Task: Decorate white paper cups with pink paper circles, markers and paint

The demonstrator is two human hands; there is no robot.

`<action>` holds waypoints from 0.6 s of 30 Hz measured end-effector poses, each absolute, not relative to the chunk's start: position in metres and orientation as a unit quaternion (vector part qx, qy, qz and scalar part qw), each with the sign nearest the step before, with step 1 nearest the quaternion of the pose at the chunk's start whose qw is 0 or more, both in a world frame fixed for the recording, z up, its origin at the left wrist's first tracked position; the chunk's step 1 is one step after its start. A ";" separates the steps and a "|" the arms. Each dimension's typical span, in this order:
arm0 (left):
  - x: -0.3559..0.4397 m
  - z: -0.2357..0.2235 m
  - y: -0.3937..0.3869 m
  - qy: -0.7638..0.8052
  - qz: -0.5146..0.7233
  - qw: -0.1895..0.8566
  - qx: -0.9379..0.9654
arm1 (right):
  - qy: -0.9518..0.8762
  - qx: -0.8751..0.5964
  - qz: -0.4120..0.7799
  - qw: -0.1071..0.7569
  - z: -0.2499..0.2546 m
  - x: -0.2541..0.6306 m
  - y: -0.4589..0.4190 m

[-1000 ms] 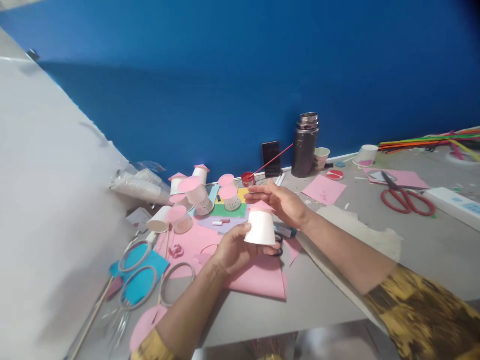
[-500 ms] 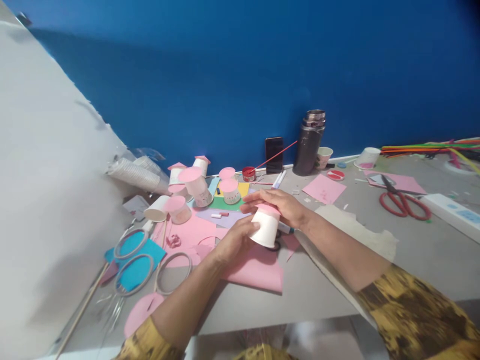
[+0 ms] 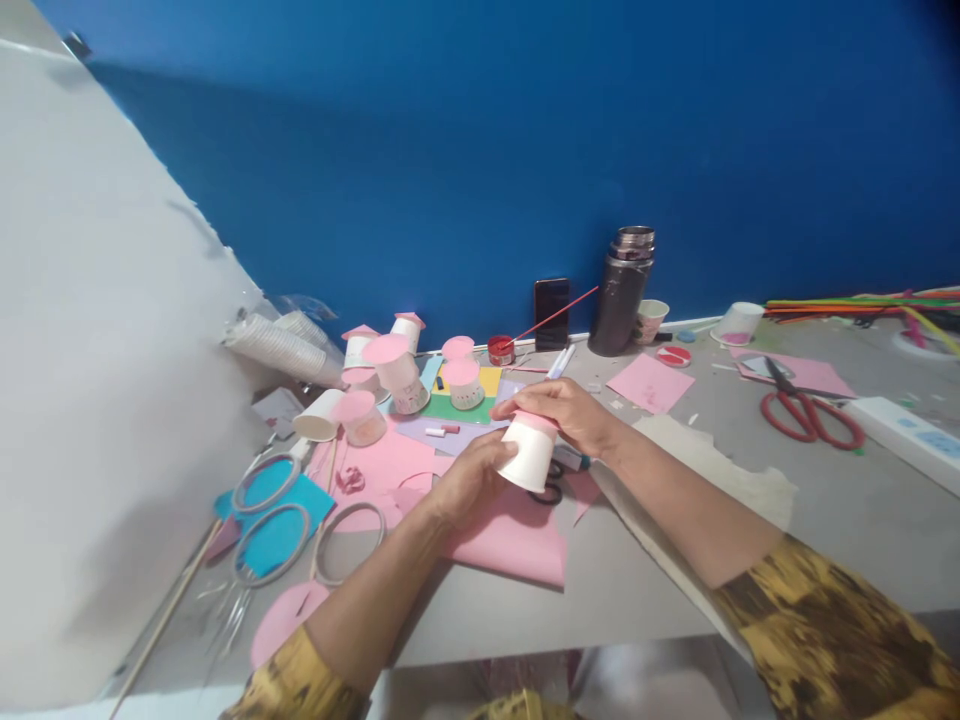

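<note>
An upside-down white paper cup (image 3: 527,458) is held in front of me, tilted a little. My left hand (image 3: 472,478) is closed round its left side, the thumb lying on the cup wall. A pink paper piece (image 3: 538,421) covers the cup's upturned base. Over it bends my right hand (image 3: 574,412), its fingers pressed on the paper and the cup's far side; the fingertips are partly hidden. Black-handled scissors (image 3: 553,492) lie behind the cup, on the table near a pink paper sheet (image 3: 510,540).
Several paper cups with pink tops (image 3: 396,375) stand at the back left, near a cup stack (image 3: 281,350). Grey rings (image 3: 271,545) lie front left. A dark flask (image 3: 622,295), phone (image 3: 552,315), red-handled scissors (image 3: 811,418) and power strip (image 3: 907,435) are farther right.
The right hand has slid slightly left over the cup's top, and the cup has tilted a little. The whole view has shifted slightly; both hands keep hold of the cup.
</note>
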State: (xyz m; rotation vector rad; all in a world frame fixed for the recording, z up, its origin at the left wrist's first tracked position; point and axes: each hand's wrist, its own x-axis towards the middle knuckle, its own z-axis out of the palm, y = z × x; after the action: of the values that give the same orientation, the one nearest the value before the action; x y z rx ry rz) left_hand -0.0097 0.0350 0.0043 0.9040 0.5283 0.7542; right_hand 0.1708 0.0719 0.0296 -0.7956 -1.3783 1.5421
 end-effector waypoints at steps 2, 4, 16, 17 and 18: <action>-0.010 0.004 0.036 0.247 0.348 0.798 0.426 | -0.557 -0.322 0.621 0.448 0.029 0.169 0.071; -0.011 0.005 0.037 0.250 0.349 0.785 0.446 | -0.542 -0.329 0.613 0.472 0.030 0.170 0.073; -0.015 0.004 0.052 0.447 0.555 0.454 0.535 | -0.499 -0.484 0.435 0.572 0.020 0.189 0.099; -0.016 0.004 0.054 0.437 0.559 0.478 0.517 | -0.511 -0.485 0.423 0.570 0.020 0.189 0.099; -0.016 0.004 0.055 0.419 0.561 0.509 0.501 | -0.524 -0.488 0.408 0.566 0.021 0.190 0.099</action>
State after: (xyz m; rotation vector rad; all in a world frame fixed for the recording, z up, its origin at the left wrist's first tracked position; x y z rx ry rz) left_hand -0.0160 0.0551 0.0044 1.2058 1.0089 1.3516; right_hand 0.1904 0.0994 0.0207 -1.1484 -1.2318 0.9602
